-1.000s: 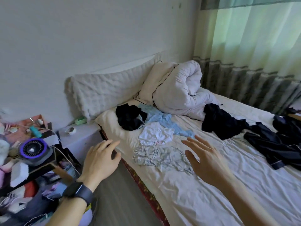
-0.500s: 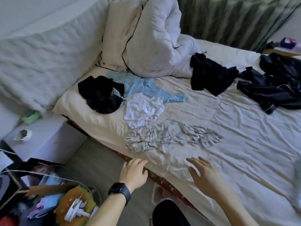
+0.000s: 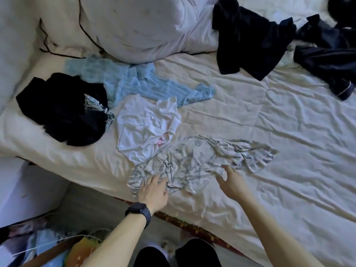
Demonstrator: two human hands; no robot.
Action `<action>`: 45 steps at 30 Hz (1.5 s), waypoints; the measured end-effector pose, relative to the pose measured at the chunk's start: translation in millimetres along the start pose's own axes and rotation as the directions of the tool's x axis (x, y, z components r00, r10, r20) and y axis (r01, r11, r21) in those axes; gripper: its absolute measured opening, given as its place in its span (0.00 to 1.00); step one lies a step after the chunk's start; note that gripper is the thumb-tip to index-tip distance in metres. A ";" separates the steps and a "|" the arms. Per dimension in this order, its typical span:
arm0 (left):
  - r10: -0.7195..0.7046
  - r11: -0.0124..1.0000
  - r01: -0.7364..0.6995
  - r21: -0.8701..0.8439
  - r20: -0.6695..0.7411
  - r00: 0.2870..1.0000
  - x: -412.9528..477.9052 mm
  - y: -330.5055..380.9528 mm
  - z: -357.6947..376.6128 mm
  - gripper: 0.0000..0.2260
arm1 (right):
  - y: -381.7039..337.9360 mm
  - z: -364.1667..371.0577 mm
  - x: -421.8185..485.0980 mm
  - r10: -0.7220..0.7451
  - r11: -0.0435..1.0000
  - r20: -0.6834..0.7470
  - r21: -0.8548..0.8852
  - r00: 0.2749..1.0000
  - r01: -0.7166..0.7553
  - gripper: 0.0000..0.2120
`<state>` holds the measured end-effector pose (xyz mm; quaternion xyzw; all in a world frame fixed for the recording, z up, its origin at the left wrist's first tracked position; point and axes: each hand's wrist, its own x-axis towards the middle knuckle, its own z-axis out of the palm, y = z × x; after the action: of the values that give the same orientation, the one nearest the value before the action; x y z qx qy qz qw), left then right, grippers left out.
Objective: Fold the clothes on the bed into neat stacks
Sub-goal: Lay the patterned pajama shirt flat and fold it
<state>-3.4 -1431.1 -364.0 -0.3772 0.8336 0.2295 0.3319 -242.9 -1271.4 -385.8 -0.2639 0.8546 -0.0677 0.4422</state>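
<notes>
A crumpled grey-and-white patterned garment [image 3: 202, 160] lies near the front edge of the bed [image 3: 279, 132]. My left hand [image 3: 154, 191], a dark watch on its wrist, rests with spread fingers on the garment's left end. My right hand [image 3: 229, 180] reaches its loosely spread fingers to the garment's lower edge, holding nothing. A white garment [image 3: 146, 128] lies just behind, partly under the patterned one. Further back are a light blue garment [image 3: 134, 79] and a black pile [image 3: 63, 108] at the left.
A bunched white duvet [image 3: 134, 26] fills the back of the bed. A black garment [image 3: 246, 35] and dark navy clothes [image 3: 327, 60] lie at the back right. A white bedside stand [image 3: 25, 189] and floor clutter [image 3: 57, 247] sit at the lower left.
The view has tilted down and moved closer to the bed. Both hands have moved forward from the bed's edge onto the patterned garment.
</notes>
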 end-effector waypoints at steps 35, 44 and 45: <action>0.809 0.398 -0.759 -0.516 -0.192 0.555 -140.3 4.5 -423.7 0.06 | -306.2 -238.5 -282.0 -0.590 0.776 -0.753 -0.427 0.292 0.464 0.06; 0.825 0.499 -0.809 -0.309 -0.115 0.553 -182.6 4.9 -474.9 0.15 | -324.7 -294.4 -340.9 -0.604 0.731 -0.783 -0.618 -0.147 0.289 0.04; 0.813 0.512 -0.820 -0.256 -0.165 0.559 -181.7 4.7 -478.8 0.14 | -323.2 -302.8 -345.6 -0.591 0.736 -0.790 -0.611 -0.162 0.292 0.05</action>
<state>-99.1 -1644.7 91.5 0.0097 0.8705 0.4789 0.1131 -193.8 -1405.7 157.5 -0.4668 0.7615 -0.2812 -0.3509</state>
